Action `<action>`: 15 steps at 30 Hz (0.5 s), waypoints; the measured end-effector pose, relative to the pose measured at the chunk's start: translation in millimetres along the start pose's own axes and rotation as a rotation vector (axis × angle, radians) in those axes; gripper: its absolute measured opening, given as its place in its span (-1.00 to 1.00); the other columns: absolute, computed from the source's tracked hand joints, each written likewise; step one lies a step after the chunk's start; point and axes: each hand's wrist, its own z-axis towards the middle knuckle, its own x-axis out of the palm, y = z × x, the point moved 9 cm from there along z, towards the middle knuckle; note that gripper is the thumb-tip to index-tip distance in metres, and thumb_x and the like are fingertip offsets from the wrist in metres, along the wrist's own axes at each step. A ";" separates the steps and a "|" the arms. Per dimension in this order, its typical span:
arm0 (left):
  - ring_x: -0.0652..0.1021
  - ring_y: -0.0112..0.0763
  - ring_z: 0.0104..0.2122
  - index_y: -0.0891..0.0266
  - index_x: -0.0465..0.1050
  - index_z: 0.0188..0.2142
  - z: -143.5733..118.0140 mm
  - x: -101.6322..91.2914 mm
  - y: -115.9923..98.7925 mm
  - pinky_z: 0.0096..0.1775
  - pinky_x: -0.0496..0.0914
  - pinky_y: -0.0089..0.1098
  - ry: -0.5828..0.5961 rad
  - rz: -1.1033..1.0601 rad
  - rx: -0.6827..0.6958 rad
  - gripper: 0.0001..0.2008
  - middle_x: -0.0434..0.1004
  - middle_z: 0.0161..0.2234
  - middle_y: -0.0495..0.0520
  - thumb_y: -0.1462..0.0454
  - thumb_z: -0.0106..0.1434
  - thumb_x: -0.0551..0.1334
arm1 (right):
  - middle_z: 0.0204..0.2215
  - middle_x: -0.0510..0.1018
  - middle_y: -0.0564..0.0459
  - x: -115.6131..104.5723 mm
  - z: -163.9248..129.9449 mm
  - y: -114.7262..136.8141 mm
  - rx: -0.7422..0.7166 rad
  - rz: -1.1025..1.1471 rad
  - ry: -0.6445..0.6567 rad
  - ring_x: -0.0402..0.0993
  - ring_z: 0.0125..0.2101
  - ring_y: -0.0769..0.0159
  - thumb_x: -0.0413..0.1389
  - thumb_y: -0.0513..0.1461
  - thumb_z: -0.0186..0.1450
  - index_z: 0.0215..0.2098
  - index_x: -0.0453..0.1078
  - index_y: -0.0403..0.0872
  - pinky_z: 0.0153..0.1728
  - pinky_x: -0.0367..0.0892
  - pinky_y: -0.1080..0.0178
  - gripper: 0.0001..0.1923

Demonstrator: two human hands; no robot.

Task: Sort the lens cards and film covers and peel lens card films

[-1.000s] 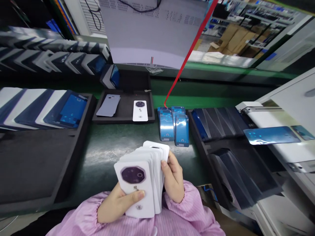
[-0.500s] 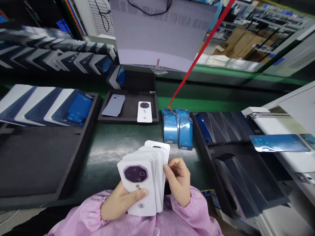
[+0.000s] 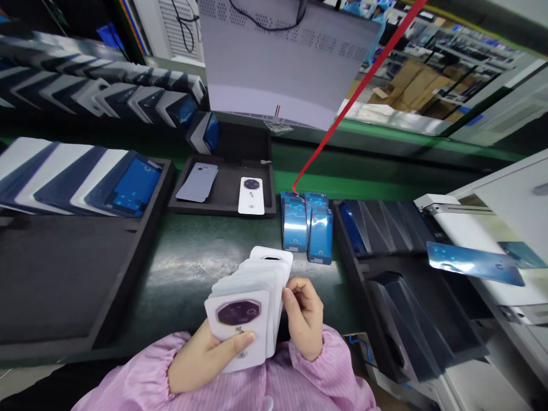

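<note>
My left hand (image 3: 209, 354) is closed round a fanned stack of white phone back panels (image 3: 244, 311), its thumb across the front one. That front panel carries a dark eight-sided camera print and small dark markings. At the stack's right edge, my right hand (image 3: 305, 319) pinches the side of a panel between thumb and curled fingers; which panel exactly is hard to see. The rearmost panel (image 3: 274, 254) sticks up above the others. Beyond the stack, blue film-covered panels (image 3: 295, 225) lie in overlapping piles on the green bench.
A dark tray (image 3: 222, 210) holds a white panel (image 3: 252, 197) and grey panels (image 3: 197, 182). Rows of panels fill part of the left tray (image 3: 98, 319). Another tray (image 3: 355, 268) of dark panels stands right, near a loose blue panel (image 3: 473, 264). A red strap (image 3: 338, 123) slants down to the bench.
Both hands and the fanned stack have shifted very slightly left. The head view has turned a little. The grip of each hand looks the same.
</note>
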 end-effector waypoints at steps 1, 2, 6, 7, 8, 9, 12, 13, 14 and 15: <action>0.55 -0.23 -0.25 0.28 0.44 -0.07 -0.1 0.2 -0.8 -0.19 0.47 -0.33 0.007 0.009 0.002 -0.60 0.56 -0.19 0.17 0.06 0.21 0.18 | -0.55 0.28 0.17 -0.5 -0.4 1.4 -0.012 -0.011 -0.004 0.22 -0.56 0.45 0.02 -0.27 0.31 -0.39 0.23 -0.05 -0.54 0.16 0.37 -0.90; 0.55 -0.22 -0.23 0.28 0.45 -0.08 -0.3 0.5 -2.4 -0.16 0.47 -0.32 0.016 0.021 0.011 -0.61 0.56 -0.18 0.17 0.06 0.22 0.18 | -0.55 0.28 0.17 -1.3 -1.0 3.4 -0.029 -0.026 -0.010 0.21 -0.56 0.45 0.02 -0.27 0.31 -0.39 0.23 -0.04 -0.54 0.15 0.37 -0.90; 0.53 -0.18 -0.12 0.25 0.49 -0.12 -1.4 1.6 -10.7 0.01 0.36 -0.24 0.056 0.080 0.067 -0.67 0.59 -0.19 0.13 0.12 0.24 0.15 | -0.53 0.28 0.16 -3.4 -4.8 17.1 -0.122 -0.069 -0.027 0.24 -0.52 0.43 0.02 -0.32 0.29 -0.36 0.24 -0.04 -0.49 0.17 0.35 -0.93; 0.52 -0.18 -0.11 0.24 0.50 -0.14 -1.7 1.8 -11.5 0.03 0.35 -0.24 0.064 0.089 0.076 -0.69 0.59 -0.19 0.12 0.13 0.24 0.15 | -0.51 0.29 0.14 -3.7 -5.8 21.1 -0.143 -0.067 -0.030 0.25 -0.50 0.42 0.02 -0.33 0.28 -0.35 0.24 -0.04 -0.47 0.19 0.34 -0.93; 0.52 -0.19 -0.10 0.24 0.51 -0.15 -2.0 2.1 -11.7 0.04 0.34 -0.25 0.074 0.097 0.083 -0.69 0.59 -0.17 0.11 0.13 0.23 0.15 | -0.49 0.31 0.13 -3.9 -6.6 24.7 -0.160 -0.061 -0.032 0.27 -0.47 0.40 0.02 -0.33 0.28 -0.34 0.25 -0.04 -0.45 0.20 0.33 -0.93; 0.53 -0.20 -0.11 0.23 0.52 -0.16 -2.1 2.1 -11.3 0.02 0.36 -0.26 0.080 0.105 0.089 -0.70 0.58 -0.16 0.11 0.14 0.23 0.15 | -0.46 0.32 0.11 -4.2 -7.1 27.8 -0.171 -0.052 -0.034 0.28 -0.45 0.39 0.02 -0.34 0.27 -0.33 0.25 -0.04 -0.44 0.22 0.33 -0.93; 0.56 -0.23 -0.20 0.23 0.55 -0.24 -1.6 -0.1 -9.7 -0.03 0.40 -0.29 0.068 0.140 0.115 -0.75 0.61 -0.21 0.10 0.16 0.21 0.17 | -0.41 0.34 0.07 -4.8 -7.5 34.0 -0.181 -0.033 -0.035 0.31 -0.40 0.37 0.02 -0.35 0.26 -0.29 0.27 -0.04 -0.42 0.25 0.32 -0.91; 0.57 -0.24 -0.24 0.23 0.56 -0.28 -1.4 -1.2 -9.4 -0.04 0.41 -0.30 0.058 0.151 0.125 -0.77 0.62 -0.26 0.09 0.17 0.20 0.18 | -0.41 0.35 0.07 -4.8 -7.2 35.1 -0.180 -0.028 -0.032 0.31 -0.40 0.36 0.03 -0.35 0.26 -0.29 0.27 -0.04 -0.41 0.25 0.32 -0.91; 0.58 -0.25 -0.27 0.23 0.57 -0.32 -1.1 -2.3 -9.5 -0.05 0.42 -0.30 0.046 0.157 0.133 -0.78 0.63 -0.30 0.08 0.18 0.19 0.19 | -0.41 0.34 0.07 -4.8 -6.9 35.7 -0.177 -0.024 -0.027 0.31 -0.40 0.37 0.03 -0.35 0.26 -0.30 0.27 -0.05 -0.42 0.25 0.32 -0.92; 0.58 -0.25 -0.28 0.23 0.57 -0.34 -1.0 -3.1 -9.6 -0.06 0.42 -0.30 0.035 0.156 0.139 -0.80 0.63 -0.33 0.07 0.19 0.18 0.20 | -0.42 0.34 0.08 -4.8 -6.6 36.1 -0.173 -0.019 -0.023 0.31 -0.41 0.37 0.03 -0.35 0.26 -0.32 0.27 -0.05 -0.42 0.24 0.32 -0.92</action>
